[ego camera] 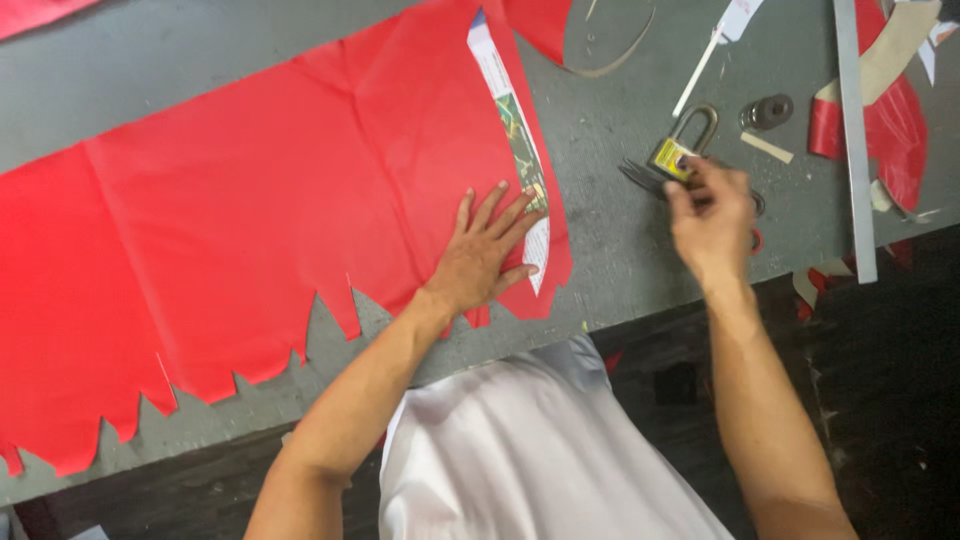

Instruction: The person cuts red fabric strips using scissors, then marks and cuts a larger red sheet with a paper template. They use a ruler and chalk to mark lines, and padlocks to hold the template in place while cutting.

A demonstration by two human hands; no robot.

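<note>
We press our left hand (480, 255) flat, fingers spread apart, on the red fabric sheet (260, 210) that covers most of the grey counter (620, 220) from its left edge toward the middle. The fingertips rest on a narrow printed paper strip (515, 140) lying along the sheet's right edge, which runs from the far side down to the near edge. The sheet's near border is cut into jagged points.

Our right hand (712, 215) is toward the counter's right side, its grip curled over the dark scissors (650, 182), whose blades point left; we cannot tell how firmly it holds them. A padlock (682, 145) with a yellow body lies touching the scissors, just beyond the hand. Further toward the far right sit a small dark metal spool (768, 110), a long metal ruler (856, 140) and red fabric scraps (895, 130).
</note>
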